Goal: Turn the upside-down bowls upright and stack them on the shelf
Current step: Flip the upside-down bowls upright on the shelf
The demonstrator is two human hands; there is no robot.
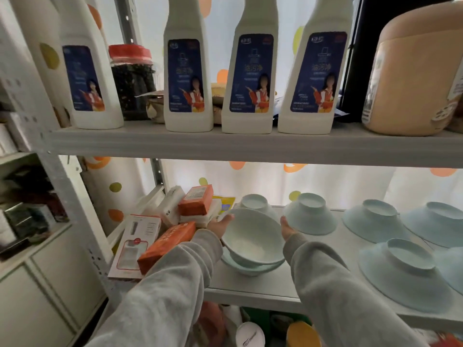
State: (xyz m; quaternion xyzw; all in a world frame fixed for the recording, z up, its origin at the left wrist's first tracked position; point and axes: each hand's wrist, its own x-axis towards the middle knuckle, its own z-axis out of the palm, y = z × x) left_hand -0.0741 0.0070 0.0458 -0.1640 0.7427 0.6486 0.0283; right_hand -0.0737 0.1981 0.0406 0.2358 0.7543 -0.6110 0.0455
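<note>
A pale blue bowl [251,237] sits upright and tilted toward me, held between my left hand [220,225] on its left rim and my right hand [288,230] on its right rim. It rests in another upright bowl [250,267] on the white shelf [250,286]. Several more pale blue bowls stand upside down: one behind the stack [255,204], one just right of my right hand [310,212], others further right [375,219], [438,221] and one near the front [403,269].
Orange and white boxes [165,244] are piled on the shelf's left end, close to my left arm. The shelf above [250,144] carries white cleaner bottles [186,78], a red-lidded jar [131,78] and a tan appliance [413,78]. Containers show below.
</note>
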